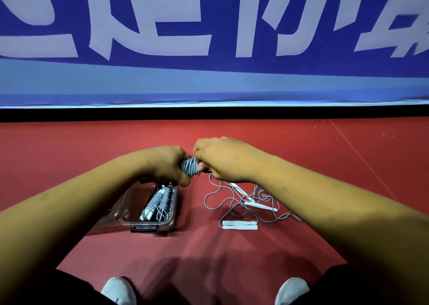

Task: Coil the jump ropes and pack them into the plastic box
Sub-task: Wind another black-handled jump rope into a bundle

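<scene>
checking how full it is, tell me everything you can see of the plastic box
The plastic box is clear, rectangular and open-topped, resting flat on the red floor with a dark latch on its near end. Coiled grey ropes with white handles lie along its right side; the left side looks bare. The left hand, gripping a rope bundle, hides its far end. Loose ropes lie apart to its right.

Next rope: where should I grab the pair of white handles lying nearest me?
Take the white handles together across their middle, coming straight down from above. They lie flat, side by side on the floor, with the tangled cord behind them.
</scene>
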### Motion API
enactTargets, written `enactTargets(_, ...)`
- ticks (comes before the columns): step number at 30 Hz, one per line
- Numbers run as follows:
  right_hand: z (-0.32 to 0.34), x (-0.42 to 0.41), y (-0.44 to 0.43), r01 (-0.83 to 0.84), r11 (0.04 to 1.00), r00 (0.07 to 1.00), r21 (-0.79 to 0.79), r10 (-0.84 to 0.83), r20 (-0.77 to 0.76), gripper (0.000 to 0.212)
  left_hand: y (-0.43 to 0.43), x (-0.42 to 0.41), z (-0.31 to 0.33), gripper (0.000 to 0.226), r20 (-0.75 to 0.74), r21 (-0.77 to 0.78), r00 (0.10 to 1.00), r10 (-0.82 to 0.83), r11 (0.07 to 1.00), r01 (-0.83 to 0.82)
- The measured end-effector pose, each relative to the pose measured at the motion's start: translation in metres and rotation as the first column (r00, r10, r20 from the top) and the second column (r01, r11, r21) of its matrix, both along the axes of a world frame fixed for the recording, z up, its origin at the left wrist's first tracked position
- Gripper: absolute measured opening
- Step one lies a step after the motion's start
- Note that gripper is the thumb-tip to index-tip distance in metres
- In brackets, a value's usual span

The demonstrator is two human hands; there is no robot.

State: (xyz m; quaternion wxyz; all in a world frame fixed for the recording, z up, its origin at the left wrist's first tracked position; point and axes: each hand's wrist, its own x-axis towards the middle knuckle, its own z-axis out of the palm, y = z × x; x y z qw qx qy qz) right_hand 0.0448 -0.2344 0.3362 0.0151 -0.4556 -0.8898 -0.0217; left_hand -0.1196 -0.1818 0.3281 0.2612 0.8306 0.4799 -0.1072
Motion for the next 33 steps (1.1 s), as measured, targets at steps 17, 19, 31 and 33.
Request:
enactTargets(17,0.021,0.021,0.016,-0.098,0.837,0.552,-0.538,-0.404,-0.729,0.035,0.002,-0.024,0.025,0.041,0.154,0.517,0.922,-0.355,0.824,0.231)
enactTargets(19,0.021,0.022,0.019,-0.112,0.84,0.516,-0.531,-0.407,-0.754,0.037,-0.001,-0.022,0.027,0.042,0.352,0.387,0.875,-0.332,0.903,0.187)
enactTargets(31,0.017,0.009,0.026,-0.139,0.806,0.12,-0.576,-0.564,-0.817,0.035,-0.013,0.0,0.019,0.018,0.913,-0.236,0.338,0.229,0.971,-0.02)
enactTargets(33,0.021,0.007,0.024,-0.085,0.822,0.09,-0.563,-0.557,-0.826,0.031,-0.012,0.001,0.022,0.019,0.912,-0.276,0.304,0.276,0.96,-0.043)
